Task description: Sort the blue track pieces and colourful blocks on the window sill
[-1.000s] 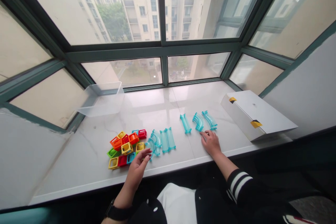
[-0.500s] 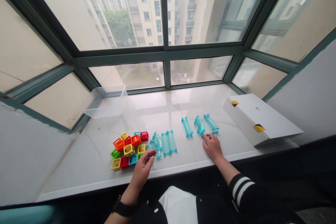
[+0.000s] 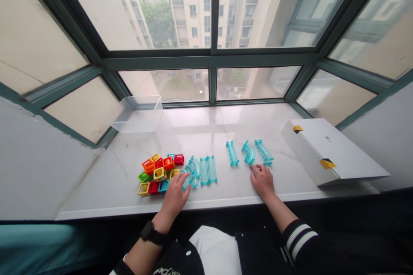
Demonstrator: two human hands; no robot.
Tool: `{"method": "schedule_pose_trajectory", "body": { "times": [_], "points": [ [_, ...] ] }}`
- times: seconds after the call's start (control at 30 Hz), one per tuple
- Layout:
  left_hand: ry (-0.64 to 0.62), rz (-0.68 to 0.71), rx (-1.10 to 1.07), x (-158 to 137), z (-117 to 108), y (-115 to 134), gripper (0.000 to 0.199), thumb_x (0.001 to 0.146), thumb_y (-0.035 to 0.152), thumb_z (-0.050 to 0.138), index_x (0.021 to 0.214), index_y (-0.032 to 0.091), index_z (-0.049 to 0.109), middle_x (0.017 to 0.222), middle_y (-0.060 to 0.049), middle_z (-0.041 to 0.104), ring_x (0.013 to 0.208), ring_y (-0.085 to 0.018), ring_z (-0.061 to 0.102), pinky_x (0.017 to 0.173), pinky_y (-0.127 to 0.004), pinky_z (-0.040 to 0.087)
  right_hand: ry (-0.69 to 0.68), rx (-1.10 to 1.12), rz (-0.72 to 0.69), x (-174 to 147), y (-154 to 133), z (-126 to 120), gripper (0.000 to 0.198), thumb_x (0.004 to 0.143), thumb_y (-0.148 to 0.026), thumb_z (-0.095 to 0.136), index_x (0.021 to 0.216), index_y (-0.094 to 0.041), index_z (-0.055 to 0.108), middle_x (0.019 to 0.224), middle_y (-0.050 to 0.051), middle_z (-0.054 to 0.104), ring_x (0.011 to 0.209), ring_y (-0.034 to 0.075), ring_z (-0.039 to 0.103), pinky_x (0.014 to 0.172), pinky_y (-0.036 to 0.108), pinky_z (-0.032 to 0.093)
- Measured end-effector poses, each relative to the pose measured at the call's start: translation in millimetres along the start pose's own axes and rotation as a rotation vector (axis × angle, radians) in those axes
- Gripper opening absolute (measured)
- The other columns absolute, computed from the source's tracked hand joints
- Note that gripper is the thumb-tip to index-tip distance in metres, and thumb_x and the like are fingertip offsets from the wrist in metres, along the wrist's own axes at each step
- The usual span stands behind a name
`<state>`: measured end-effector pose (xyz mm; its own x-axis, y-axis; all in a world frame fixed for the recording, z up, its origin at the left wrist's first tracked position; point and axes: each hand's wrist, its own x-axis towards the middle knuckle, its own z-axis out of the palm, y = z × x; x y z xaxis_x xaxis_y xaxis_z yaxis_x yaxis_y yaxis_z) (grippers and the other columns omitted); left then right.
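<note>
My left hand is at the near left end of a pair of curved clear-blue track pieces, thumb and index finger apart; whether it touches them I cannot tell. Two straight clear-blue track pieces lie side by side just right of these. My right hand rests on the sill with its fingers loosely spread and nothing visible in them. Beyond its fingertips lie a straight track piece, a curved track piece and a wavy track piece, spaced apart.
Left of my left hand is a heap of colourful hollow cube blocks. At the back left stands a clear plastic bin. A white box with yellow-black tabs sits on the right. The windows border the white sill.
My left hand has moved forward to the curved track pieces, its thumb and index finger now further apart. My right hand has hardly moved. The head view has shifted slightly.
</note>
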<state>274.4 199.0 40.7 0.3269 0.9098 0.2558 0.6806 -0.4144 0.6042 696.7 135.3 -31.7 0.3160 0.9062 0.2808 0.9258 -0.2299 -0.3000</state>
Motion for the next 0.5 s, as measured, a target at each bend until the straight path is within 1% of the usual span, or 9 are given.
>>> {"method": "schedule_pose_trajectory", "body": {
  "times": [0.1,0.2,0.37,0.5],
  "points": [
    [-0.078,0.046,0.167,6,6,-1,0.045,0.087,0.021,0.065,0.132,0.028,0.069,0.129,-0.012,0.067,0.121,-0.035,0.062,0.104,-0.052,0.051,0.003,-0.005,-0.005,0,0,0,0.033,0.098,-0.026,0.052,0.123,-0.026,0.074,0.121,0.012,0.063,0.106,0.029,0.056,0.089,0.042,0.042],
    [-0.13,0.094,0.285,10,11,7,0.042,0.086,0.016,0.067,0.126,0.029,0.072,0.131,-0.012,0.065,0.122,-0.036,0.06,0.103,-0.052,0.049,0.009,-0.009,-0.002,0,-1,-1,0.033,0.098,-0.026,0.052,0.123,-0.026,0.074,0.121,0.012,0.063,0.106,0.029,0.056,0.09,0.042,0.043],
    [-0.181,0.214,0.31,20,28,35,0.037,0.091,0.023,0.071,0.127,0.028,0.072,0.133,-0.012,0.065,0.122,-0.035,0.058,0.106,-0.054,0.045,-0.017,-0.025,0.002,0,-3,-4,0.033,0.098,-0.026,0.052,0.124,-0.025,0.073,0.122,0.012,0.063,0.105,0.029,0.056,0.089,0.043,0.043],
    [-0.231,0.278,0.338,31,51,51,0.044,0.09,0.025,0.074,0.134,0.026,0.068,0.136,-0.012,0.064,0.123,-0.035,0.056,0.107,-0.053,0.043,-0.011,-0.03,0.004,0,-3,-4,0.033,0.098,-0.026,0.053,0.124,-0.025,0.073,0.122,0.012,0.064,0.106,0.029,0.056,0.09,0.043,0.042]
  ]
}}
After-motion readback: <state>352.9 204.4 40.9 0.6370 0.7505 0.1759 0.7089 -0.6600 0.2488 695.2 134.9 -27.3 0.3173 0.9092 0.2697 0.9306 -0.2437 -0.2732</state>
